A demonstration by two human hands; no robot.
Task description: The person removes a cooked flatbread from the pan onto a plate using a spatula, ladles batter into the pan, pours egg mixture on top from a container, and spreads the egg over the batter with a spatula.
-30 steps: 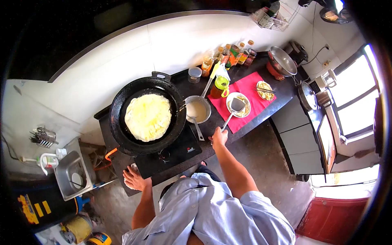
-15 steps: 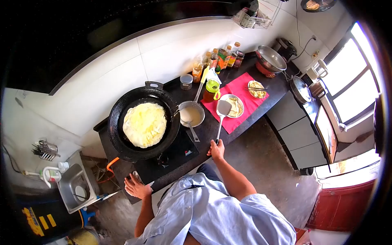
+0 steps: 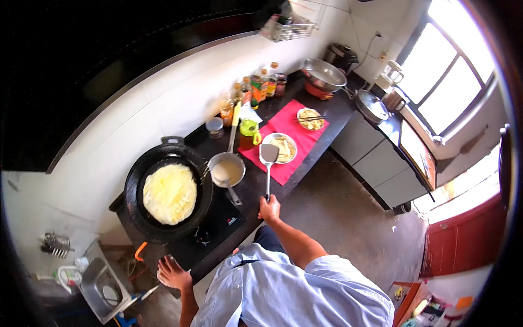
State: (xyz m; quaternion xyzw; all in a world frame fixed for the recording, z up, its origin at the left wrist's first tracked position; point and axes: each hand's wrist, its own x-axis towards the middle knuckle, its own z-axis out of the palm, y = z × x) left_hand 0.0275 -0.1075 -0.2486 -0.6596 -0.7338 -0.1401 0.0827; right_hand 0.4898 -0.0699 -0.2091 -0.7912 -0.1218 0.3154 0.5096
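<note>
My right hand (image 3: 269,209) is closed around the dark handle end of a metal spatula (image 3: 268,155). The spatula's blade overlaps the near side of a white bowl (image 3: 294,150) of folded, pale yellow food; whether they touch I cannot tell. At the counter's front left edge, my left hand (image 3: 174,273) lies with its fingers spread, nothing visible in it. Beyond it, a round yellow-white pancake (image 3: 170,194) lies flat in a black wok (image 3: 134,210). Just right of the wok stands a saucepan (image 3: 242,175) of pale batter with a ladle (image 3: 233,194) resting in it.
A red mat (image 3: 318,133) carries a second bowl (image 3: 311,120) with chopsticks across it. Behind it are several sauce bottles (image 3: 256,90) and a green-lidded jar (image 3: 249,136). A steel pan (image 3: 325,74) stands at the far corner. A sink (image 3: 103,289) is lower left.
The whole view has turned, so the counter and wok appear further left. My right hand still grips the spatula. My left hand stays by the counter edge, its fingers more visibly spread.
</note>
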